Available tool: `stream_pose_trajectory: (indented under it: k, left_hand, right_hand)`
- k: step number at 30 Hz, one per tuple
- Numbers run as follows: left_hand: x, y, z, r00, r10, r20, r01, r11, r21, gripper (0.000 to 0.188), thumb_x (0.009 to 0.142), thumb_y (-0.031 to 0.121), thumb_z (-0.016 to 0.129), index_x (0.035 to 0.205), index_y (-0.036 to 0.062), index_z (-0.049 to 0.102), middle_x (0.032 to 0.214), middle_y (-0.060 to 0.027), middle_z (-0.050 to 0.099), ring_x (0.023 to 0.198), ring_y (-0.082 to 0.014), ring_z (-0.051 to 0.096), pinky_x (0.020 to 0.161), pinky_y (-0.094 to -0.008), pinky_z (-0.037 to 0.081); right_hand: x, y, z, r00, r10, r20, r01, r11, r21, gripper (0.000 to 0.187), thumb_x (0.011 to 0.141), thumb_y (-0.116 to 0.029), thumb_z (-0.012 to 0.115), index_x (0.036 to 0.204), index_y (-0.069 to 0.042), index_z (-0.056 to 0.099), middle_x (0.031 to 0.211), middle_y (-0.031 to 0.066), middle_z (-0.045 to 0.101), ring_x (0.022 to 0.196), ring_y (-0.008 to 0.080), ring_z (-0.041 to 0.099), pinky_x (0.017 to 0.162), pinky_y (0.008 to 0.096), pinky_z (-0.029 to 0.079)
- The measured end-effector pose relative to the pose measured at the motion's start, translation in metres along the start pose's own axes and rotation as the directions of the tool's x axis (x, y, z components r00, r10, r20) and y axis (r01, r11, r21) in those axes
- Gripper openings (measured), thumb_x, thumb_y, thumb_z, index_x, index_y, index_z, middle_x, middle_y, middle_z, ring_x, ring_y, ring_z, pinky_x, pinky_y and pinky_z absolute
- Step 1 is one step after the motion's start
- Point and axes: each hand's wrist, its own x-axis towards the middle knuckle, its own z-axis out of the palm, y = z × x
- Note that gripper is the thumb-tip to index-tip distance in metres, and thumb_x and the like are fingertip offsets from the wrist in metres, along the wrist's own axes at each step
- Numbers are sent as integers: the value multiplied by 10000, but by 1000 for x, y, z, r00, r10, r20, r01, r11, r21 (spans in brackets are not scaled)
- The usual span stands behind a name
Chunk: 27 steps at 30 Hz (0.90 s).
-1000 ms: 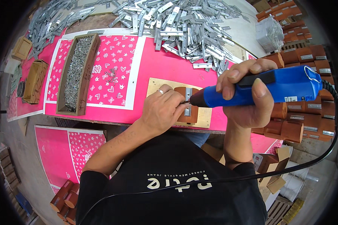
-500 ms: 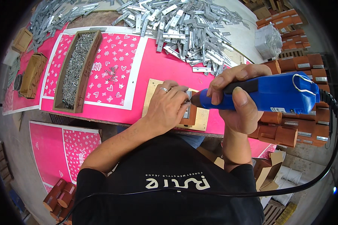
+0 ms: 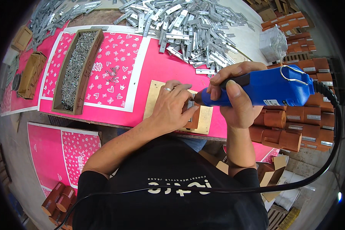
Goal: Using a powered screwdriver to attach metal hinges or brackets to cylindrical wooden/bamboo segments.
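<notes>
My right hand (image 3: 239, 97) is wrapped round a blue electric screwdriver (image 3: 274, 86) with a wire hanging loop at its rear. The tool lies nearly level, its dark nose pointing left at a small metal plate (image 3: 191, 103) on a reddish-brown block (image 3: 196, 119). My left hand (image 3: 168, 108), a ring on one finger, holds the block, with the fingers on the far side and the thumb on the near side. The block rests on a pale yellow board (image 3: 205, 124) at the table's front edge. The bit tip and any screw under it are hidden by the fingers.
A long wooden tray (image 3: 79, 101) of screws stands left on the pink table (image 3: 161, 65), with a few loose screws (image 3: 112, 74) beside it. Metal plates (image 3: 195, 32) are heaped at the back. Brown blocks (image 3: 310, 115) are stacked at right. A black cable (image 3: 287, 188) crosses my front.
The screwdriver and my right hand have shifted slightly left, its nose now closer over the plate. My left thumb and fingers have spread a little from their pinch near the tip.
</notes>
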Motion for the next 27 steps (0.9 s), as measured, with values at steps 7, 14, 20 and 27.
stream_pose_trajectory:
  k: [7,14,20,27]
  left_hand:
    - [2,-3,1,1000,1,-10,-1,1000,-7,244,764,162,710,895,13,569,1002,-170,620,994,-356,515,872,-459,380]
    - [0,-4,6,998,-55,26,56,996,-64,181,797,135,660,903,29,558,877,-122,588,893,-317,527,778,-434,377]
    - [-1,-3,8,999,-40,-8,40,999,-31,172,803,131,645,913,37,552,878,-113,590,867,-305,531,751,-429,367]
    - [-4,-7,7,999,-49,7,49,998,-50,238,793,184,679,935,41,553,861,-109,586,852,-305,531,738,-426,362]
  right_hand:
    - [2,2,-3,1000,-10,12,10,1000,-19,345,845,-116,640,1090,-35,410,802,223,608,535,210,550,541,362,512]
    - [4,4,-1,999,-10,46,10,1000,7,329,847,-92,643,1074,-40,411,774,205,600,524,197,541,512,342,501]
    - [5,6,2,997,-38,73,51,980,-193,319,840,-61,639,1060,-42,409,767,198,593,529,199,547,502,321,495]
    - [4,15,5,994,-42,101,64,971,-231,327,835,-56,639,1067,-35,409,765,200,591,526,196,548,500,315,493]
